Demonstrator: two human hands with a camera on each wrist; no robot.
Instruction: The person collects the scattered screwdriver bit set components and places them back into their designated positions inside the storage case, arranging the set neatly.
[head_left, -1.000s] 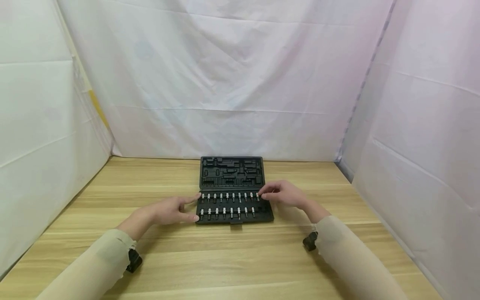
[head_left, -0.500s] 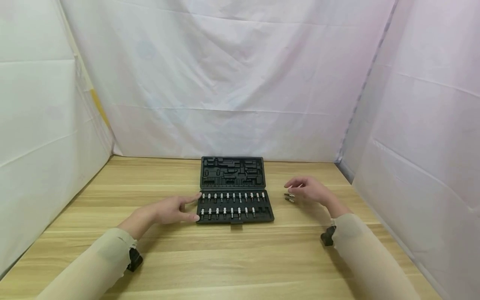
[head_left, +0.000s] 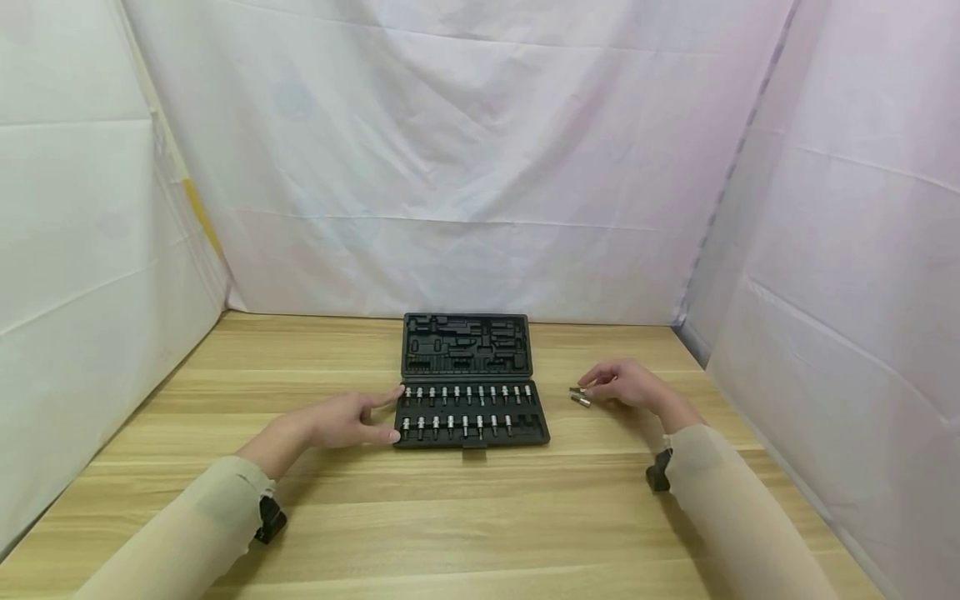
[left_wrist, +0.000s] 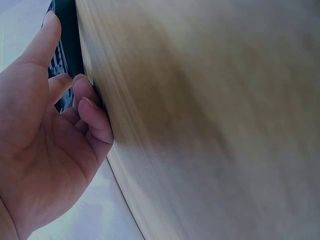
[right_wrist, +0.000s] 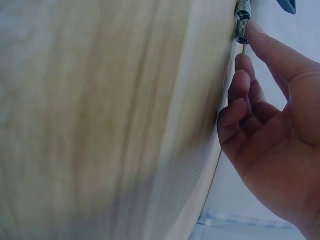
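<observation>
A black plastic case (head_left: 471, 410) lies unfolded on the wooden table, its base holding two rows of silver bit sockets (head_left: 465, 423). My left hand (head_left: 341, 422) rests against the base's left edge, thumb at the front corner and index finger farther back, both fairly straight. Right of the case, my right hand (head_left: 628, 387) reaches down and pinches a bit socket (head_left: 575, 390) between thumb and fingers at the tabletop. Just in front of it lies a second bit socket (head_left: 581, 401). In the right wrist view my thumb (right_wrist: 270, 47) is beside the socket ends; the index fingertip is hidden.
The case lid (head_left: 467, 345), with moulded recesses, lies folded back behind the base. A vacant slot (head_left: 527, 423) shows at the right of the front row. White cloth (head_left: 450, 167) surrounds the wooden table (head_left: 465, 525) at the back and sides.
My right hand has left the case's back-row right end and moved right, then lowered onto the loose bit sockets. A socket now sits at that row end. My left hand has stayed put.
</observation>
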